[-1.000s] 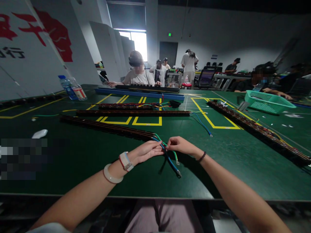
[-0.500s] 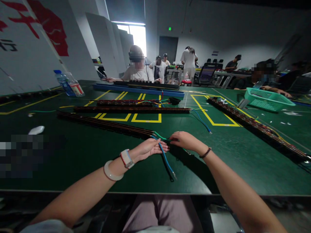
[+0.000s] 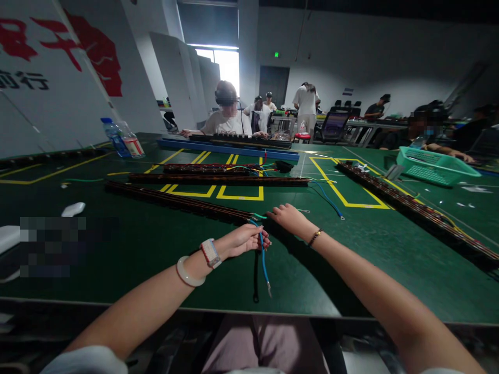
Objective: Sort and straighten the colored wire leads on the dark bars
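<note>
A long dark strip (image 3: 179,201) with copper-coloured lines lies slanted on the green table, its near end by my hands. From that end come a blue wire (image 3: 264,262) and a green wire (image 3: 259,216). My left hand (image 3: 245,240) is closed, palm up, pinching the blue wire under the thumb; the wire's free end hangs down to a metal ring lug. Palm down, my right hand (image 3: 287,217) closes over the green wire, hiding its middle. A metal lug (image 3: 304,211) sticks out beyond my right hand.
More wired strips lie ahead (image 3: 218,179) and at the right (image 3: 417,208). A green basket (image 3: 436,166) stands at the right, two bottles (image 3: 123,139) at the back left. Opposite sits a person (image 3: 226,117) behind a blue rail (image 3: 230,149).
My right hand has slid slightly up and away along the green wire. The fingers of my left hand have curled in, and the blue wire hangs more upright. The view has tilted slightly.
</note>
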Demonstrator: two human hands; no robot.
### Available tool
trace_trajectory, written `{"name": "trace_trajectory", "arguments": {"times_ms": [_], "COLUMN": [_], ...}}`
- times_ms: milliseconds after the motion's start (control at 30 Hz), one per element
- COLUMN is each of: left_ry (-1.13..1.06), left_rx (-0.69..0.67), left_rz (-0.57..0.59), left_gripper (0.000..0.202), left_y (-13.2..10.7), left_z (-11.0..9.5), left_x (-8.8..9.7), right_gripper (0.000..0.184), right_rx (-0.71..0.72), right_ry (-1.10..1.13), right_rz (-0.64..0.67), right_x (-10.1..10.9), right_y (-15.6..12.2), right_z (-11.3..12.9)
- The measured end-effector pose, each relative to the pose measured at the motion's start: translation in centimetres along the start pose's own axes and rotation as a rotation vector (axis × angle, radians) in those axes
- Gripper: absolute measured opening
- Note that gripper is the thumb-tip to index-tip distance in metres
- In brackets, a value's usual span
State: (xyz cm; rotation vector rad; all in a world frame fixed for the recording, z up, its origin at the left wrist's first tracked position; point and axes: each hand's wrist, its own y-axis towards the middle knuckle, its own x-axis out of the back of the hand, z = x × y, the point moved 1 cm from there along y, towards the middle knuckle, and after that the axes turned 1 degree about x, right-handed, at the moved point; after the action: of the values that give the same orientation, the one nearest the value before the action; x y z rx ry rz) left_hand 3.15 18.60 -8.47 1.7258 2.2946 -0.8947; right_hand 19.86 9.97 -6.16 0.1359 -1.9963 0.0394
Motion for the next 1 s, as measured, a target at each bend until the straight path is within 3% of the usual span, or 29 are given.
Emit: {"name": "trace_trajectory", "arguments": {"times_ms": [267,467,600,767,867,1000], "left_ry": [-0.002,-0.059,-0.057,-0.053,0.071,0.344], "left_rx": [0.016,-0.003,-0.021,-0.064,-0.094,-0.074], "left_rz": [0.026,0.011,0.011,0.013,-0.049,-0.141], "left_gripper": [0.024,0.021,0.026,0.023,0.024,0.035], "left_y": [0.3,0.4,0.2,0.0,-0.2,-0.7], "left_z": [0.1,0.0,-0.1,0.2,0.3,-0.3], "left_x": [0.5,0.6,0.5,0.2,0.1,0.2], "right_gripper": [0.030,0.024,0.025,0.027,0.027,0.027], "right_rx": [0.173,0.185,0.090,-0.128,-0.224,-0.247], "right_ry": [-0.150,-0.146,-0.088,0.091,0.207,0.269], "right_rz": [-0.051,-0.054,-0.152,-0.274,-0.304,-0.298], "right_x": [-0.9,-1.5,-2.1,-2.3,-1.9,-1.4], "right_y": [3.2,4.7,3.0,-0.4,-2.1,-3.0], "right_z": [-1.6,-1.7,-1.6,-1.5,-1.4,-1.2]}}
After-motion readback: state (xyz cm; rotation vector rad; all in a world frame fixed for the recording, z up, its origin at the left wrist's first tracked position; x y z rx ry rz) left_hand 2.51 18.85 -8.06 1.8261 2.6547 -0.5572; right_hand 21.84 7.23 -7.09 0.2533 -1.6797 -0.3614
